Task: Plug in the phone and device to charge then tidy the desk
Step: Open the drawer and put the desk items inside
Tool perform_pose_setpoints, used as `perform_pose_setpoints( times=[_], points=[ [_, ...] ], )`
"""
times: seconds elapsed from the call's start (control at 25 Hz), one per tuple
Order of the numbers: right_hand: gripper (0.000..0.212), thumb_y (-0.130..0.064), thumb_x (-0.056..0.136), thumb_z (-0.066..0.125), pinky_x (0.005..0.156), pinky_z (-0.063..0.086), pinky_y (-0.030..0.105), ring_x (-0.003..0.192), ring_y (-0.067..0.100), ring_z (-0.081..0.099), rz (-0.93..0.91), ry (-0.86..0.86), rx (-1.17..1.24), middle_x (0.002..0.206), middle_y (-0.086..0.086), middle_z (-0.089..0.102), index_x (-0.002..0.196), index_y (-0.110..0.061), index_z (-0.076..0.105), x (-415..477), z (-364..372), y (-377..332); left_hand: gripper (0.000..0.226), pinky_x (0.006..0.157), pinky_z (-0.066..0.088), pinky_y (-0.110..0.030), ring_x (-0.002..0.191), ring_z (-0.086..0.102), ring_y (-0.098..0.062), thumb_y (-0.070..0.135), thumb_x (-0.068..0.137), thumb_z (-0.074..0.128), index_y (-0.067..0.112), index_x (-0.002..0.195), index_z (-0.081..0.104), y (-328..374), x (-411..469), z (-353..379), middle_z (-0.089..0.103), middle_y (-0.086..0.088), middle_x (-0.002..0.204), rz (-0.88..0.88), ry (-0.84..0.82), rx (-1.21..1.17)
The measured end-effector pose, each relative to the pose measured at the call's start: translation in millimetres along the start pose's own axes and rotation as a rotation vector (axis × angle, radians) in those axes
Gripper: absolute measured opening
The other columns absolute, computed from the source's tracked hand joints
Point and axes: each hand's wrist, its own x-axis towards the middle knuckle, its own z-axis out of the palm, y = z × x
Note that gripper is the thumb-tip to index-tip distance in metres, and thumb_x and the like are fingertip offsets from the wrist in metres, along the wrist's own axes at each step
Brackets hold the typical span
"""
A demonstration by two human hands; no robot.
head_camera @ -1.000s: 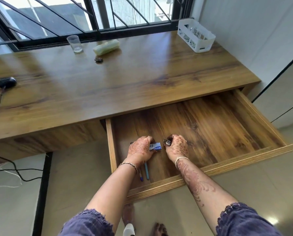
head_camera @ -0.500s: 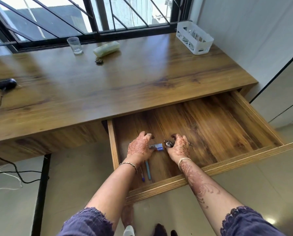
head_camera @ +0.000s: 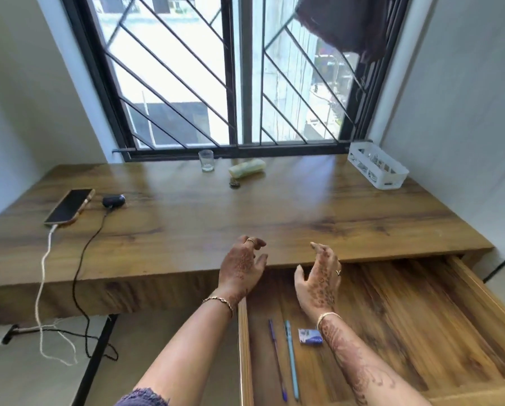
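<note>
Tidying looks the step in hand; desk [head_camera: 245,218] has loose bits at the back by the window [head_camera: 239,83]; drawer [head_camera: 406,317] stands open w/ room to spare; left hand [head_camera: 241,266] and right hand [head_camera: 318,278] hover over the desk's front edge, fingers loosely spread, gripping nothing; best reach for the pouch [head_camera: 247,168], then glass [head_camera: 206,161], then dark bit [head_camera: 234,184], lifting, not sliding; keep off the cables [head_camera: 44,273] at left. Room: barred window, pale walls [head_camera: 465,98]; glossy wood-grain top; white basket [head_camera: 389,186] back right; phone [head_camera: 69,206] and device [head_camera: 114,201] lie side by side far left, a cable to each; pens [head_camera: 291,364] and packet [head_camera: 310,336] in the drawer.
</note>
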Motion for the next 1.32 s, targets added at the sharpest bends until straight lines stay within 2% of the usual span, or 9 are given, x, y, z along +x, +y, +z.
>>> perform_pose_setpoints(
  times=[0.2, 0.32, 0.4, 0.6, 0.72, 0.8, 1.0, 1.24, 1.32],
  points=[
    [0.058, -0.023, 0.082, 0.064, 0.113, 0.023, 0.036, 0.132, 0.026, 0.032, -0.019, -0.246, -0.064, 0.141, 0.006, 0.029, 0.134, -0.020, 0.039, 50.2, 67.8, -47.7, 0.019, 0.076, 0.043, -0.015, 0.084, 0.059, -0.008, 0.023, 0.086, 0.062, 0.024, 0.106, 0.064, -48.1, 62.9, -32.0, 0.061, 0.007, 0.105, -0.046, 0.071, -0.073],
    [0.060, -0.031, 0.085, 0.061, 0.115, 0.014, 0.032, 0.136, 0.025, 0.023, 0.054, -0.352, -0.094, 0.143, 0.005, 0.021, 0.137, -0.021, 0.033, 86.4, 118.6, -67.8, 0.022, 0.088, 0.049, -0.025, 0.094, 0.060, -0.013, 0.020, 0.085, 0.062, 0.024, 0.106, 0.063, -90.0, 111.4, -38.4, 0.059, 0.007, 0.104, -0.057, 0.037, -0.103],
    [0.061, -0.032, 0.085, 0.060, 0.115, 0.013, 0.031, 0.136, 0.025, 0.022, 0.075, -0.356, -0.115, 0.143, 0.006, 0.021, 0.138, -0.021, 0.031, 112.0, 152.1, -78.7, 0.026, 0.094, 0.048, -0.031, 0.101, 0.059, -0.016, 0.021, 0.084, 0.063, 0.024, 0.110, 0.062, -117.7, 147.9, -38.2, 0.058, 0.005, 0.108, -0.069, 0.004, -0.122],
    [0.061, -0.037, 0.090, 0.054, 0.116, 0.011, 0.034, 0.139, 0.028, 0.022, 0.108, -0.357, -0.209, 0.148, 0.010, 0.021, 0.142, -0.017, 0.029, 168.5, 220.8, -97.4, 0.036, 0.101, 0.043, -0.030, 0.112, 0.056, -0.019, 0.022, 0.082, 0.065, 0.021, 0.118, 0.060, -170.9, 229.6, -28.7, 0.057, -0.002, 0.119, -0.119, -0.063, -0.160],
    [0.061, -0.047, 0.086, 0.049, 0.111, 0.029, 0.043, 0.130, 0.035, 0.042, -0.013, -0.232, -0.241, 0.140, 0.014, 0.042, 0.136, -0.012, 0.044, 192.9, 250.2, -95.0, 0.042, 0.102, 0.042, -0.030, 0.112, 0.057, -0.021, 0.022, 0.083, 0.065, 0.017, 0.124, 0.057, -187.6, 267.9, -21.9, 0.056, -0.005, 0.120, -0.145, -0.080, -0.194],
    [0.061, -0.048, 0.084, 0.054, 0.104, 0.041, 0.042, 0.119, 0.031, 0.052, -0.145, -0.217, -0.271, 0.132, 0.011, 0.051, 0.135, -0.014, 0.048, 214.2, 265.7, -93.5, 0.046, 0.103, 0.042, -0.029, 0.112, 0.057, -0.021, 0.021, 0.084, 0.065, 0.014, 0.128, 0.054, -193.7, 297.6, -18.0, 0.056, -0.007, 0.121, -0.143, -0.084, -0.197],
    [0.061, -0.050, 0.087, 0.055, 0.107, 0.037, 0.033, 0.122, 0.023, 0.049, -0.239, -0.229, -0.281, 0.134, 0.004, 0.051, 0.138, -0.016, 0.047, 249.2, 283.1, -103.9, 0.053, 0.104, 0.042, -0.030, 0.117, 0.056, -0.021, 0.023, 0.084, 0.066, 0.012, 0.133, 0.050, -188.6, 356.1, -7.5, 0.056, -0.008, 0.128, -0.078, -0.130, -0.211],
    [0.062, -0.063, 0.079, 0.036, 0.102, 0.041, 0.036, 0.116, 0.020, 0.048, -0.187, -0.245, -0.249, 0.123, -0.001, 0.055, 0.120, -0.026, 0.062, 265.2, 289.7, -101.2, 0.064, 0.108, 0.035, -0.028, 0.123, 0.051, -0.023, 0.026, 0.083, 0.064, 0.014, 0.141, 0.041, -173.5, 400.6, 10.7, 0.054, -0.010, 0.132, 0.024, -0.232, -0.104],
    [0.052, -0.057, 0.082, 0.043, 0.100, 0.042, 0.035, 0.114, 0.022, 0.049, -0.164, -0.232, -0.235, 0.121, 0.000, 0.056, 0.115, -0.022, 0.063, 265.5, 290.4, -99.1, 0.070, 0.109, 0.030, -0.025, 0.128, 0.047, -0.022, 0.032, 0.082, 0.067, 0.011, 0.143, 0.039, -167.4, 407.3, 17.7, 0.050, -0.010, 0.138, 0.056, -0.242, -0.067]
  ],
)
